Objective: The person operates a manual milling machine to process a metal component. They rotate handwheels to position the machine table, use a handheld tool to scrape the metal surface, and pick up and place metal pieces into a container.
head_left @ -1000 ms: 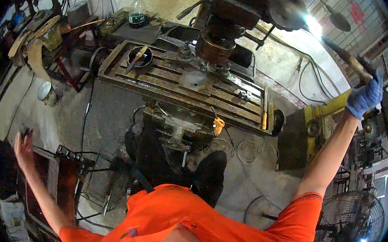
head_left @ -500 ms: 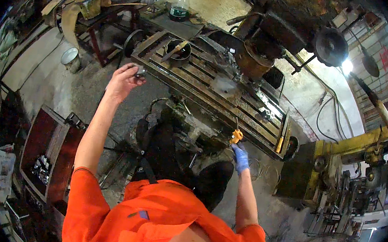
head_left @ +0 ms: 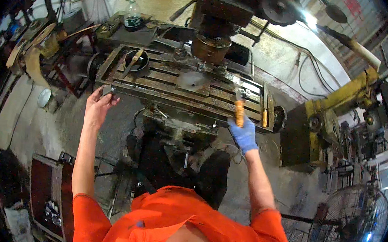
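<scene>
Pinched in the fingertips of my bare left hand point(head_left: 101, 106) is a small grey metal block point(head_left: 108, 89), just off the front left edge of the slotted machine table point(head_left: 160, 88). My right hand point(head_left: 245, 135), in a blue glove, is closed round a tool with an orange handle point(head_left: 239, 112). That tool points away from me over the right part of the table; its metal end is blurred, so I cannot tell its kind. Beside it, at the table's right end, lies another tool with a yellow handle point(head_left: 265, 117).
A dark round pan point(head_left: 144, 65) with a flat wooden-handled tool point(head_left: 135, 61) across it stands on the table's left. The milling head point(head_left: 211, 48) hangs over the middle. A clear bottle point(head_left: 132, 16) stands behind, a bucket point(head_left: 44, 97) at left, a fan point(head_left: 352, 220) at right.
My view has turned, so the table appears further left and more level. My right hand has come up over the table's front edge with the orange-handled tool. My left hand still holds the block.
</scene>
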`<state>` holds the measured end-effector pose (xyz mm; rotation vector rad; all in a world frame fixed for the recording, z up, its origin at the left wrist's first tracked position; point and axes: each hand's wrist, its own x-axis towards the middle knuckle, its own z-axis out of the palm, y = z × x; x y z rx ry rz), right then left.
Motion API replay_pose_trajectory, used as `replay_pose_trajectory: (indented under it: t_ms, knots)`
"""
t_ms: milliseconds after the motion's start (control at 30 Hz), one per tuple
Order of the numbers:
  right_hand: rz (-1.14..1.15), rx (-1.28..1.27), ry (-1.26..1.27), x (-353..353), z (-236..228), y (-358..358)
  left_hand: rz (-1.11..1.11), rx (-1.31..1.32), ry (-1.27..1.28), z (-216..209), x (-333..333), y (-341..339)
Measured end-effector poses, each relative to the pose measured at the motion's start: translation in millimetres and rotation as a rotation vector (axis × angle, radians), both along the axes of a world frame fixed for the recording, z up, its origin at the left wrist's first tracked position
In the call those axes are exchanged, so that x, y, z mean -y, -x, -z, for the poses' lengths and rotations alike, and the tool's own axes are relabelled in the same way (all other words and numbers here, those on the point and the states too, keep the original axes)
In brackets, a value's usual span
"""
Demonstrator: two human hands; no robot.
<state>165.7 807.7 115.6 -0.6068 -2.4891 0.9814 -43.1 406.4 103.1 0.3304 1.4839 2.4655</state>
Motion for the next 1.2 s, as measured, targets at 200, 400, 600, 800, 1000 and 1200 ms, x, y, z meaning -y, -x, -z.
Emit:
replay_pose_trajectory:
  t_ms: [200, 400, 600, 800, 1000, 1200]
  knots:
    - [-0.174, 0.731, -0.502, 26.3, -41.2, 82.5, -0.035, 0.044, 0.187, 20.4, -6.4, -7.8]
    - [0.044, 0.604, -0.349, 0.9, -19.4, 170.8, 0.001, -0.079, 0.401, 12.1, -2.0, -24.9]
    - [-0.197, 0.672, -0.378, 1.4, -26.3, 111.1, 0.007, 0.054, 0.422, 29.8, -10.9, -29.2]
    - [-0.482, 0.631, -0.254, 35.6, -48.4, 15.7, 0.269, -0.052, 0.424, 33.6, -104.9, -29.5]
    - [-0.489, 0.597, -0.403, 27.3, -60.8, -14.6, 0.203, -0.663, 0.712, 18.0, -201.6, -6.5]
    - [-0.330, -0.014, 0.092, -15.2, -75.4, -3.6, 0.095, -1.064, 0.925, 6.1, -252.7, 42.9]
